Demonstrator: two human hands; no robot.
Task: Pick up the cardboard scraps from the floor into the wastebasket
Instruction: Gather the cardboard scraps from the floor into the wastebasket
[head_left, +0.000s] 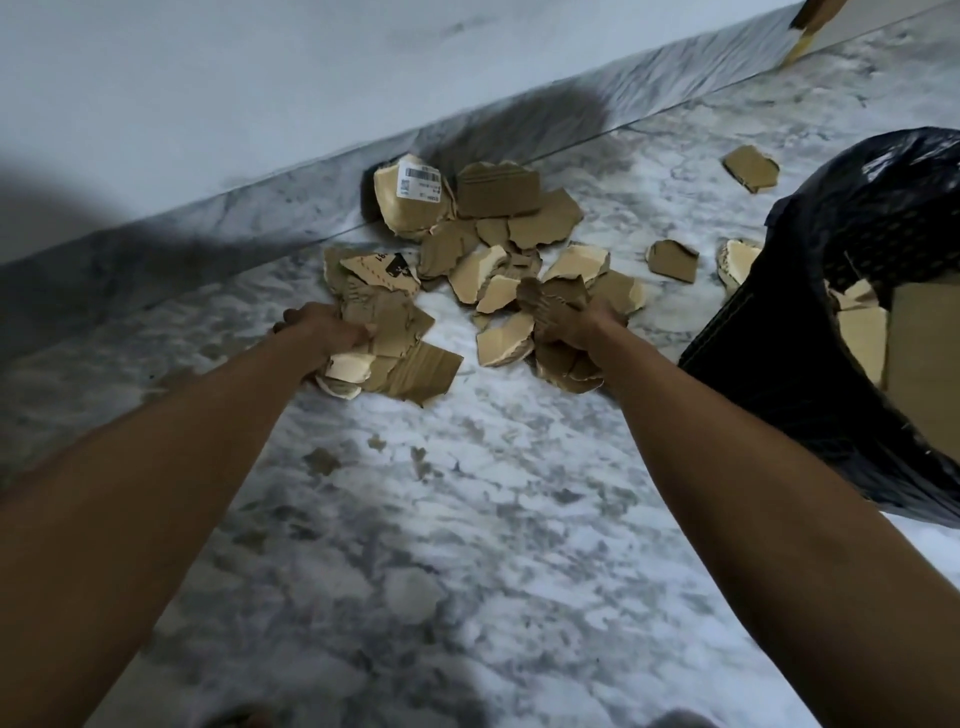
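Observation:
A pile of torn brown cardboard scraps (498, 228) lies on the marble floor against the skirting. My left hand (324, 332) grips a bunch of several scraps (395, 358) at the pile's left side. My right hand (582, 325) grips another bunch of scraps (558, 358) at the pile's near right. The wastebasket (810, 364), lined with a black bag, stands at the right, with cardboard pieces inside. Loose scraps lie apart near it: one (672, 260) beside the rim and one (750, 167) farther back.
A pale wall and grey marble skirting (260, 208) run diagonally behind the pile. One scrap carries a white barcode label (420, 183). Tiny cardboard crumbs (322, 460) dot the floor between my arms. A brown and yellow object (805, 26) shows at the top right.

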